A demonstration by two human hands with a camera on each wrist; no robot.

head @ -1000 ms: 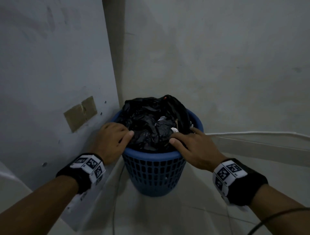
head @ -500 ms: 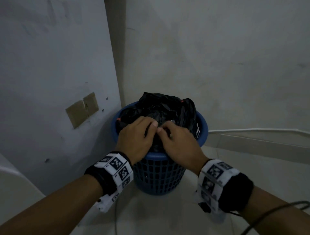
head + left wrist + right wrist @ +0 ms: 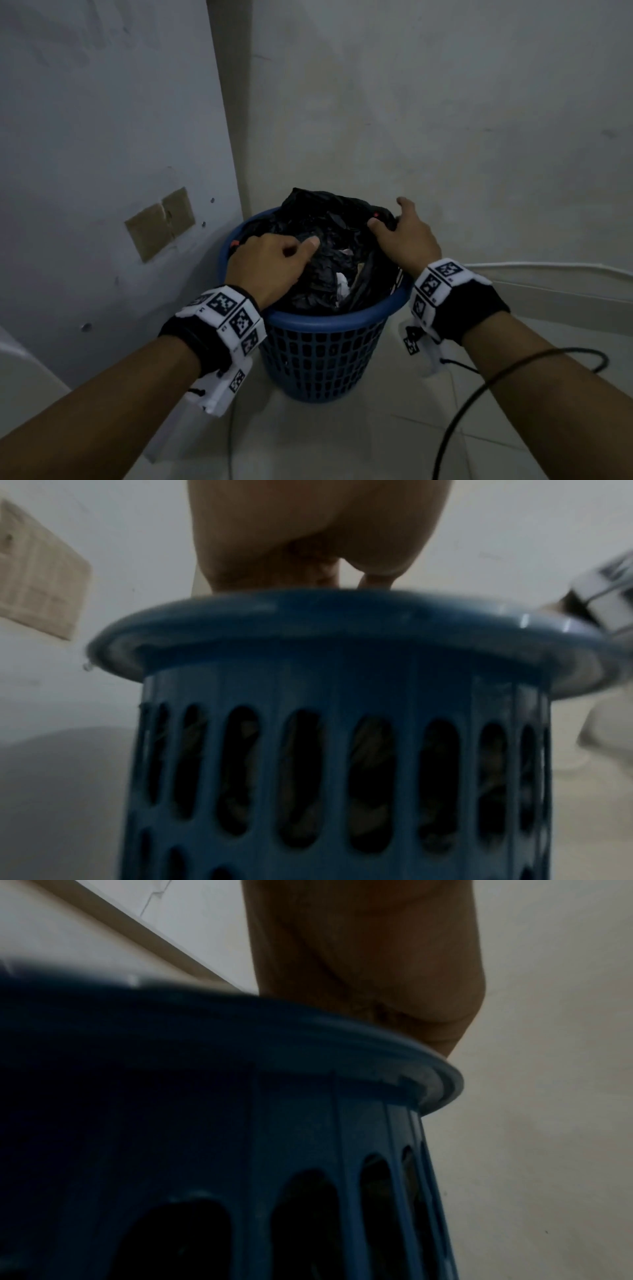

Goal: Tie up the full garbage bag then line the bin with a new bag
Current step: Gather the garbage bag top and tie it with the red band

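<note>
Where two pale plaster walls meet, the blue slotted bin stands on a light tiled floor, in the corner. A black garbage bag, untied, sits inside it, with white scraps showing at its mouth. Left hand: fingers curled, thumb pressed on bag plastic at the near-left rim. Right hand: gripping the bag edge at the far-right rim. Two tan patches on the left wall; a dark cable loops over the floor at right.
</note>
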